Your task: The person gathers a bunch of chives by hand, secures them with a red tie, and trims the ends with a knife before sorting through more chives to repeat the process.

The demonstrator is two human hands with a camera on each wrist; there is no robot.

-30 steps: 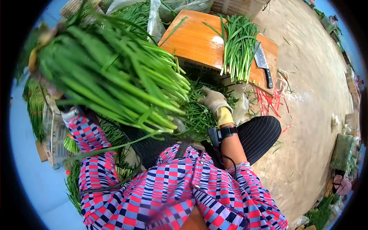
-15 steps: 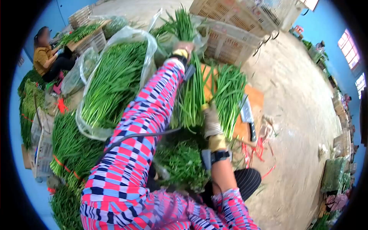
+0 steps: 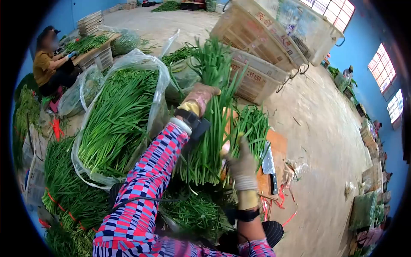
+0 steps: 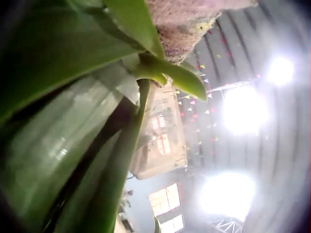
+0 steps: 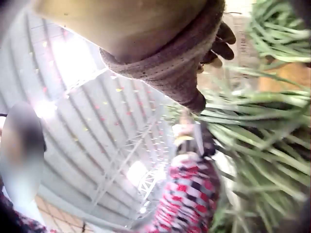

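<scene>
A large bunch of garlic chives (image 3: 203, 154) stands with its pale stem ends down and leaves up, at the near left side of the wooden board (image 3: 279, 143). My gloved left hand (image 3: 200, 97) grips it around the leaves; broad leaves fill much of the left wrist view beside the glove (image 4: 182, 34). My gloved right hand (image 3: 243, 166) is at the bunch's right side, its fingers extended and apart in the right wrist view, the thumb (image 5: 195, 103) right by the leaves. A second pile of chives (image 3: 253, 126) lies on the board, beside a black-handled cleaver (image 3: 269, 160).
Left of my arm is a plastic-lined container of chives (image 3: 115, 124), with tied bundles (image 3: 64, 184) nearer me. Plastic crates (image 3: 257, 36) stand beyond the board. Red ties (image 3: 280, 201) lie at its near corner. Loose greens (image 3: 195, 212) lie below my hands. Another person (image 3: 47, 64) sits far left.
The bunch has swung from my left side over to the board and down, stems now lowered. My right hand has reached forward from the loose greens to beside it. The head view has tilted up.
</scene>
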